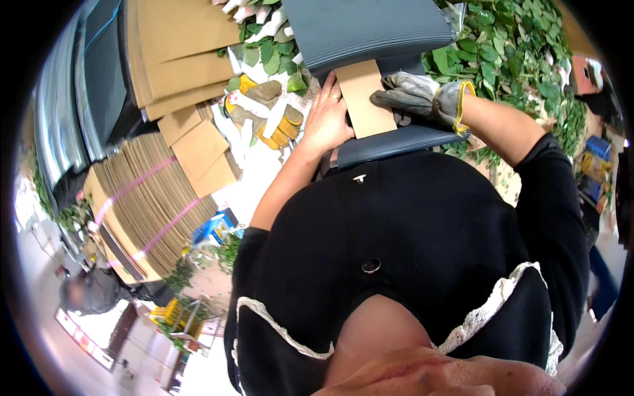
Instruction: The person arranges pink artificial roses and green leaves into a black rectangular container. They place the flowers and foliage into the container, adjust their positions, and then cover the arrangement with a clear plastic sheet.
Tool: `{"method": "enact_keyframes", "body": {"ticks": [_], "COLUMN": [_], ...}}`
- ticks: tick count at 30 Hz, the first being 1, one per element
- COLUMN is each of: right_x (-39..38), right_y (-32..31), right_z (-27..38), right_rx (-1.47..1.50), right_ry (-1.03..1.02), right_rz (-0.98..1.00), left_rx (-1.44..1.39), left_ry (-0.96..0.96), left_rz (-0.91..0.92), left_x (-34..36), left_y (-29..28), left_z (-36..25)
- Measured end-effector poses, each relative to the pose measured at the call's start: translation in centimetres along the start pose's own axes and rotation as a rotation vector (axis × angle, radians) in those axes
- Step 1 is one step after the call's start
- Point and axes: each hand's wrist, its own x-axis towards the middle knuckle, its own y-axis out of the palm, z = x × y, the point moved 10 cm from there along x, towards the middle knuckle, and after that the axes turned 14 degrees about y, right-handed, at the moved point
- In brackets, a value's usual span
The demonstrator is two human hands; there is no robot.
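Observation:
A tan cardboard piece (358,84) lies between two dark grey ridged stacks, an upper one (366,30) and a lower one (389,144). Along its left edge my left hand (325,119) is bare, a ring on one finger, with fingers stretched out touching the card. My right hand (413,98), in a grey glove with a yellow-edged cuff, has its fingers pressed together over the card's right side; some fingertips are hidden. Left of my left hand, yellow and grey gloves (286,129) lie among white pieces.
Cardboard sheets (175,46) and a pink-banded cardboard bundle (142,195) are stacked left, beside dark sheets (99,79). Green leafy stems (495,46) fill the upper right. A co-worker in grey (99,294) and a yellow crate (173,310) are at lower left.

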Motion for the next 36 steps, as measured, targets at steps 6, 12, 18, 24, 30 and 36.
{"method": "enact_keyframes", "body": {"ticks": [6,12,18,24,30,36], "right_x": [0.3,1.2,0.3,1.3,-11.1,-1.3], "right_y": [-0.8,-0.7,0.2,4.2,-1.2,-27.9], "right_z": [-0.1,-0.7,3.1,3.1,14.1,17.9], "right_rx": [-0.116,-0.172,-1.141,-1.189,-0.932,-0.919], "right_ry": [0.052,0.035,-0.054,-0.182,-0.548,-0.276], "right_rz": [-0.080,-0.102,-0.345,-0.069,-0.177,-1.256], "left_rx": [-0.247,-0.197,-0.039,0.010,-0.036,-0.268], "left_ry": [-0.138,0.161,0.148,0.117,0.219,0.312], "left_rz": [-0.394,-0.028,0.284,0.423,0.295,0.140], "left_x": [-5.8,1.2,2.6,2.9,1.8,-0.1], "left_y": [-5.0,-5.7,-0.5,0.0,-1.8,0.9], "left_z": [3.8,-4.1,-2.0,-2.1,-2.7,-2.7]}}
